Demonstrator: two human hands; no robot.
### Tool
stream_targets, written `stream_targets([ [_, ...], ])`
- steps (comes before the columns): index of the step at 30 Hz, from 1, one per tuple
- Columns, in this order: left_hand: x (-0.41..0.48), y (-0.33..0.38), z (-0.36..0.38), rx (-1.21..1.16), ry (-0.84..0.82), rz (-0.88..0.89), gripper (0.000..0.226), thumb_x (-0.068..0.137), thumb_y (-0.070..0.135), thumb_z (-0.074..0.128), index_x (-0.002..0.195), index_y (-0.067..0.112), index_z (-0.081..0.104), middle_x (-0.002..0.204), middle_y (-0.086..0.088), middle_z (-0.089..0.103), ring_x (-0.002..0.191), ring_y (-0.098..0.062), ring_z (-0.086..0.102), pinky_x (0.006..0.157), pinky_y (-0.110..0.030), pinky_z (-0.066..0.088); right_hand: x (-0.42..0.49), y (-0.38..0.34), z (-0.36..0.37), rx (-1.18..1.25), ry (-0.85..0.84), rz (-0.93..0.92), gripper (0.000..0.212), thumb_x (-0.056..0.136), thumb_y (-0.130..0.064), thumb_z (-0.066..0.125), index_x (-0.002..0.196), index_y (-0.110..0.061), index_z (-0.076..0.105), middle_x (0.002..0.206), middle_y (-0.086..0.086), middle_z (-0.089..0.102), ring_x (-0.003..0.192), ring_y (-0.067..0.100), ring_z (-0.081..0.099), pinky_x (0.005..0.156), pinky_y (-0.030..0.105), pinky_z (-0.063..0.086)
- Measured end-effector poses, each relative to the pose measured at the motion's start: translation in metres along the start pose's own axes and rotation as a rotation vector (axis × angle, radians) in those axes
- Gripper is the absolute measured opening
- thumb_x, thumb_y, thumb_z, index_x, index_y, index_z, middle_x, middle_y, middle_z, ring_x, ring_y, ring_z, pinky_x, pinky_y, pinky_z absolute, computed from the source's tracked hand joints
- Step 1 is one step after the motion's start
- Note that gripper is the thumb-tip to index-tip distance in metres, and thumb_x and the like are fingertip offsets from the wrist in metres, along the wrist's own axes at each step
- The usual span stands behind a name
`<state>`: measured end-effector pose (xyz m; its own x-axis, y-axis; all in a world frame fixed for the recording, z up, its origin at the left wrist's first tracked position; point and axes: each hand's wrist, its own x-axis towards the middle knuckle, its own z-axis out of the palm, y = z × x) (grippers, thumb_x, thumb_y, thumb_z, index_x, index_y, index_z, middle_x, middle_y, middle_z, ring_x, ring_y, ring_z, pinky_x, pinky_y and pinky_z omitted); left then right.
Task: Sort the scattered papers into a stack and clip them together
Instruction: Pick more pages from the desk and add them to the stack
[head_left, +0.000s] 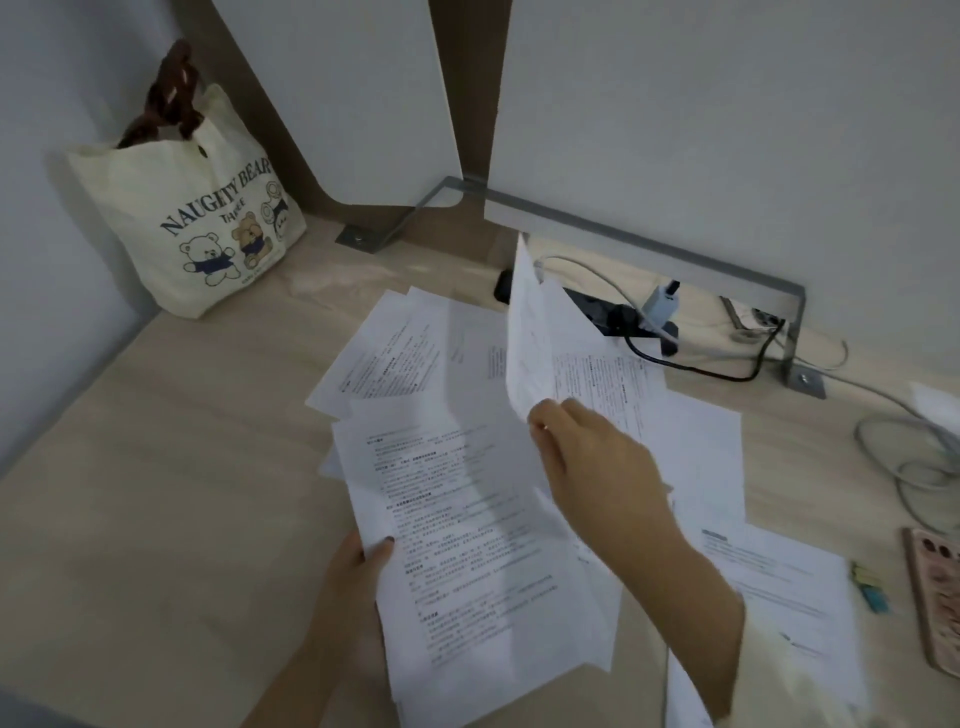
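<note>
My left hand (358, 577) grips the left edge of a small stack of printed sheets (467, 545) held just above the desk. My right hand (592, 462) pinches the bottom corner of a single sheet (535, 332) that stands lifted and curled upward over the pile. More printed papers (405, 353) lie scattered flat on the wooden desk (182, 467) behind and to the right, one of them a sheet (769, 577) near my right forearm. Small coloured clips (867, 587) lie at the right, beside that sheet.
A cream tote bag (202, 213) with bear print stands in the back left corner. A black power strip (618, 314) with plugs and cables (904, 452) runs along the back right. A phone (935, 597) lies at the right edge. White partition panels (701, 130) rise behind.
</note>
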<state>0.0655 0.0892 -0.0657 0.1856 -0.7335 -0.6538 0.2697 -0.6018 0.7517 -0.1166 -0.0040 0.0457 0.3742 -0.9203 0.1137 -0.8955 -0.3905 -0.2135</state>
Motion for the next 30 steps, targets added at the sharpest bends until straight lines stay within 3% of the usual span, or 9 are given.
stream_targets([
  [3, 0.002, -0.007, -0.003, 0.031, 0.039, -0.02, 0.02, 0.094, 0.012, 0.048, 0.103, 0.02, 0.063, 0.103, -0.006, 0.071, 0.096, -0.026, 0.066, 0.085, -0.044, 0.052, -0.023, -0.018, 0.038, -0.09, -0.174, -0.039, 0.043, 0.044, -0.017, 0.089, 0.066, -0.022, 0.053, 0.046, -0.006, 0.047, 0.031, 0.009, 0.043, 0.042, 0.014, -0.007],
  [6, 0.001, -0.011, -0.004, 0.036, 0.047, -0.029, 0.02, 0.094, 0.017, 0.049, 0.11, 0.018, 0.061, 0.107, -0.007, 0.07, 0.096, -0.026, 0.066, 0.088, -0.045, 0.051, -0.046, -0.032, 0.072, -0.023, -0.304, -0.052, 0.046, 0.04, -0.022, 0.09, 0.065, -0.023, 0.051, 0.043, -0.006, 0.048, 0.027, 0.006, 0.041, 0.046, 0.014, -0.011],
  [9, -0.001, -0.015, -0.004, 0.031, 0.042, -0.026, 0.022, 0.095, 0.023, 0.047, 0.111, 0.019, 0.061, 0.106, -0.003, 0.071, 0.096, -0.021, 0.067, 0.083, -0.039, 0.053, -0.062, -0.036, 0.093, 0.115, -0.417, -0.065, 0.014, 0.084, -0.02, 0.062, 0.092, -0.013, 0.053, 0.076, 0.003, 0.065, 0.053, 0.014, 0.047, 0.041, 0.017, 0.007],
  [11, -0.002, -0.016, -0.004, 0.007, 0.034, -0.036, 0.025, 0.095, 0.029, 0.046, 0.112, 0.022, 0.062, 0.106, 0.0, 0.072, 0.096, -0.017, 0.068, 0.08, -0.033, 0.052, -0.069, -0.039, 0.102, 0.226, -0.474, -0.011, 0.017, 0.098, -0.018, 0.034, 0.107, -0.01, 0.046, 0.098, 0.01, 0.063, 0.069, 0.017, 0.043, 0.047, 0.027, 0.025],
  [13, -0.004, -0.017, -0.003, -0.021, 0.025, -0.045, 0.027, 0.094, 0.035, 0.046, 0.113, 0.025, 0.062, 0.107, 0.002, 0.072, 0.098, -0.015, 0.067, 0.081, -0.032, 0.052, -0.073, -0.039, 0.105, 0.259, -0.484, 0.024, 0.022, 0.1, -0.022, 0.028, 0.107, -0.01, 0.045, 0.095, 0.01, 0.06, 0.072, 0.019, 0.042, 0.056, 0.03, 0.029],
  [21, -0.008, -0.017, 0.005, 0.021, -0.005, 0.061, 0.024, 0.09, 0.041, 0.049, 0.111, 0.035, 0.06, 0.1, 0.013, 0.073, 0.092, -0.007, 0.069, 0.076, -0.027, 0.053, -0.08, -0.04, 0.116, 0.426, -0.502, 0.023, 0.024, 0.099, -0.026, 0.033, 0.102, -0.01, 0.051, 0.099, 0.01, 0.063, 0.074, 0.016, 0.047, 0.065, 0.03, 0.038],
  [25, -0.004, -0.02, 0.006, 0.129, 0.031, 0.113, 0.033, 0.092, 0.017, 0.053, 0.123, 0.028, 0.051, 0.113, 0.012, 0.064, 0.107, -0.011, 0.061, 0.085, -0.027, 0.05, -0.08, -0.037, 0.117, 0.75, -0.611, 0.181, 0.024, 0.095, -0.032, 0.043, 0.105, -0.018, 0.06, 0.101, 0.001, 0.067, 0.091, 0.016, 0.062, 0.085, 0.027, 0.049],
  [27, -0.005, -0.019, 0.009, 0.177, 0.035, 0.15, 0.039, 0.091, 0.001, 0.047, 0.12, 0.027, 0.05, 0.108, 0.013, 0.063, 0.101, -0.004, 0.063, 0.071, -0.015, 0.05, -0.079, -0.027, 0.113, 0.881, -0.554, 0.31, 0.021, 0.095, -0.027, 0.048, 0.106, -0.017, 0.062, 0.1, -0.004, 0.065, 0.093, 0.011, 0.061, 0.085, 0.015, 0.047],
  [30, -0.009, -0.01, 0.012, 0.189, 0.039, 0.192, 0.039, 0.09, -0.004, 0.042, 0.116, 0.023, 0.052, 0.103, 0.015, 0.063, 0.09, 0.001, 0.062, 0.061, -0.01, 0.049, -0.075, 0.004, 0.099, 0.934, -0.268, 0.527, 0.024, 0.09, -0.023, 0.056, 0.114, -0.021, 0.055, 0.114, -0.005, 0.058, 0.101, 0.005, 0.055, 0.08, 0.004, 0.039],
])
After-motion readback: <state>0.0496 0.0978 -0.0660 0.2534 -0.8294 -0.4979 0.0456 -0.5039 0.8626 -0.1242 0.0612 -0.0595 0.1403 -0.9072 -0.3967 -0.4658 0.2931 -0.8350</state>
